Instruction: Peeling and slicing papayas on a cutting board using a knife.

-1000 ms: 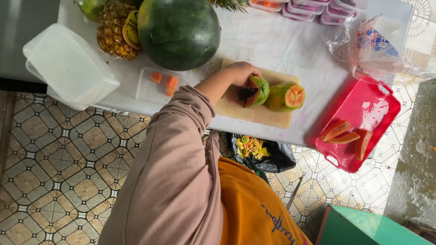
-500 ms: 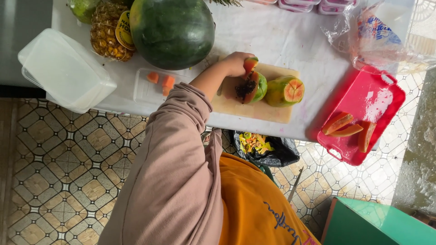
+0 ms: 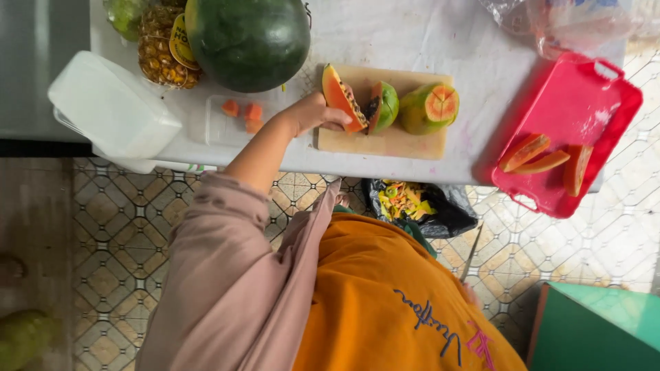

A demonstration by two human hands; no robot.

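Left hand (image 3: 313, 113) is gripping an orange papaya slice (image 3: 340, 96) upright over the wooden cutting board (image 3: 392, 141); right hand is lying out of view.

Orange papaya wedge (image 3: 339, 97), upright, held

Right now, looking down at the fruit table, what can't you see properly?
Head view:
- Right hand: out of view, hidden below the orange shirt.
- Left hand fingertips: tucked behind the papaya slice it grips.
- Watermelon and pineapple: tops cut off by the picture's upper edge.
- Clear bag: contents blurred by crinkled plastic.
- Black bag of peelings: partly under the table edge.
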